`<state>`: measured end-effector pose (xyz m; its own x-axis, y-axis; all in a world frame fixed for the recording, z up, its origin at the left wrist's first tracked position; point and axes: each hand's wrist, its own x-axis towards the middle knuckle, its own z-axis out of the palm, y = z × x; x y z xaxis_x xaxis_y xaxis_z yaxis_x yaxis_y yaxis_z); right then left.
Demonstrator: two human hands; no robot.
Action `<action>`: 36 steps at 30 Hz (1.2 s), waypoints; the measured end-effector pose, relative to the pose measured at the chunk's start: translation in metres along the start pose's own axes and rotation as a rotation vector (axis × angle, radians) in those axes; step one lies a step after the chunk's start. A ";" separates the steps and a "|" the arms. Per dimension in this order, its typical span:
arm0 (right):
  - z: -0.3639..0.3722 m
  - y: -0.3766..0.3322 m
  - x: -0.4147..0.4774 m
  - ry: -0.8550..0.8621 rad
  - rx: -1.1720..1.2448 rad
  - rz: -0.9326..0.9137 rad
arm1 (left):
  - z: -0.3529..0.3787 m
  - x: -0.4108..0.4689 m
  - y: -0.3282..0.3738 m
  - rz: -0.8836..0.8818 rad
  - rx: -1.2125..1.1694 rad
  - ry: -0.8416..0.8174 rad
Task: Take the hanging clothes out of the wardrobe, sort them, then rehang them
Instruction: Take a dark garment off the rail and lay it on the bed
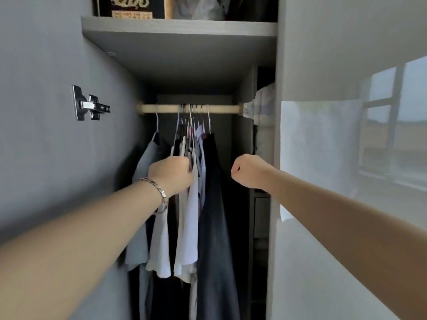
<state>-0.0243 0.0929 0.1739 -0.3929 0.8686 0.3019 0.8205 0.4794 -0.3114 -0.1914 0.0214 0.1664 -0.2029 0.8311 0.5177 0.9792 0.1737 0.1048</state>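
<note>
Grey wardrobe [245, 135] open, hanging clothes [203, 204] bunched mid wooden rail [161, 109] under shelf [180, 26], left hand [172, 174] gripping them near the hangers, fingers curled in, right hand [248, 170] a closed fist just beside, holding nothing, hinge [90, 105] on grey panel at left, glossy right door [323, 54] reflecting a window.

The dark box [129, 6] on the top shelf [180, 26] bears gold lettering, too blurred to read.

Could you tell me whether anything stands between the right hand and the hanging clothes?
Nothing visible does. The right hand, a fist, sits in open space beside the dark garment, the rightmost of the hanging clothes. The left hand grips lighter ones.
</note>
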 end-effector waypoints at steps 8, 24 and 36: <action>0.015 -0.022 0.155 0.040 0.262 0.076 | 0.019 0.080 -0.033 -0.077 0.034 0.092; 0.025 -0.038 0.250 0.289 0.528 0.214 | 0.030 0.135 -0.048 -0.171 0.134 0.188; -0.018 -0.066 0.137 0.449 0.377 0.037 | 0.013 0.093 -0.036 -0.033 0.021 0.190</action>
<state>-0.1254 0.1784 0.2518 -0.0849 0.7866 0.6116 0.5937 0.5329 -0.6030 -0.2457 0.0994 0.2002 -0.2289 0.7103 0.6656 0.9713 0.2119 0.1078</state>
